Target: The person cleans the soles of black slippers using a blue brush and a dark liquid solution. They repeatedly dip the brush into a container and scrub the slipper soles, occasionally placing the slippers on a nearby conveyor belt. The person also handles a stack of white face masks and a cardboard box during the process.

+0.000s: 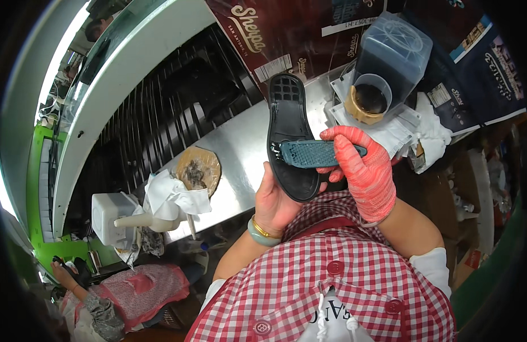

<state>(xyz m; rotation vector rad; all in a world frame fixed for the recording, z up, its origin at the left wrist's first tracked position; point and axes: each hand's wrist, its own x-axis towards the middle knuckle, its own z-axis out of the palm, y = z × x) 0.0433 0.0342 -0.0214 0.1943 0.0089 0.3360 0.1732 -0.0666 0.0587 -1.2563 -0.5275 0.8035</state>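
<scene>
My bare left hand (274, 200) is closed round the heel end of a black shoe sole (288, 119). The sole is tilted up in front of my apron, its toe end pointing away with a grid of hollows showing. A knitted pink-red glove covers my right hand (363, 168). Its fingers grip a teal brush (309, 154) with a textured handle, laid across the middle of the sole. White wet-looking spots show on the sole at the brush's left end. The bristles themselves are hard to make out.
A slatted black conveyor (161, 108) runs along a metal ledge (240, 165). A clear cup (371, 97) of dark liquid stands at the right by a translucent plastic container (397, 51). On the left are a round brown pad (199, 171), a white cloth (172, 196) and another person's arm (72, 285).
</scene>
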